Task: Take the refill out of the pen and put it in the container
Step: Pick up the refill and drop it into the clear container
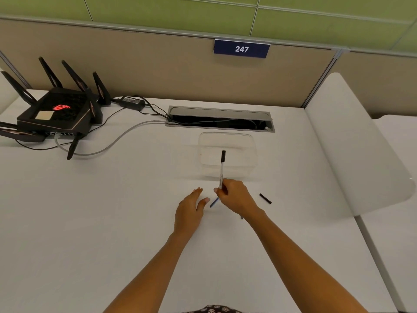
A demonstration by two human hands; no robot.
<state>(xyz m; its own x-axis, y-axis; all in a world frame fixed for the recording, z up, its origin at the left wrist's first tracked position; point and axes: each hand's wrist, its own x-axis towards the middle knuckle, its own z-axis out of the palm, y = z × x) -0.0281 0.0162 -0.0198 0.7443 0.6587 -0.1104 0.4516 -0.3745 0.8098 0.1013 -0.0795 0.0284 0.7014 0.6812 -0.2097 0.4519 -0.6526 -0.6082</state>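
My right hand grips a pen with a clear barrel and a black cap, held nearly upright with the capped end pointing away from me over the clear plastic container. A thin blue piece lies on the desk just under that hand, between the two hands. My left hand rests on the desk close beside it, fingers apart and holding nothing. A small black pen part lies on the desk to the right of my right hand.
A black router with several antennas sits at the far left, its cables running into an open cable tray behind the container. A beige partition with a "247" sign closes the back. A white divider stands on the right.
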